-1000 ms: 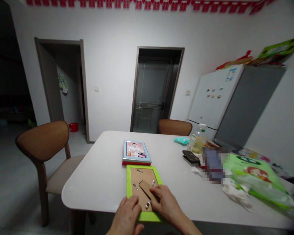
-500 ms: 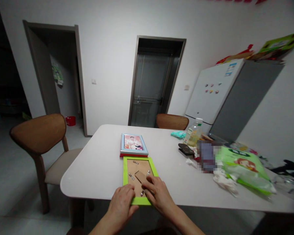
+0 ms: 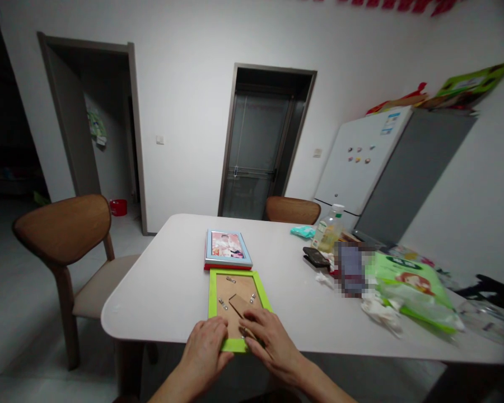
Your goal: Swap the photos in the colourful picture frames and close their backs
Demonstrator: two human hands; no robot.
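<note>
Fingers of the left hand (image 3: 204, 347) are bent together over the near left corner of the green frame (image 3: 212, 296), with the thumb along its near edge, a grip that probably steadies it. Fingers of the right hand (image 3: 269, 336) curl low over the stand leg (image 3: 239, 305) and a clip close to the near rail; they hide that spot, so I cannot tell whether they pinch anything. The green frame lies face down at the near edge of the white table (image 3: 163, 291), its near end seeming to jut slightly past it, which likely gives the left thumb room. With its backing board (image 3: 246, 288) upward, the metal clips (image 3: 223, 304) are within reach, and the stand leg seems to lie flat against the board. Just beyond, the blue picture frame (image 3: 227, 246) rests face up on something red (image 3: 224, 267), perhaps stacked to save room. The bottle (image 3: 327, 232) and the green packet (image 3: 411, 285) stand well apart to the right, leaving the hands working space.
</note>
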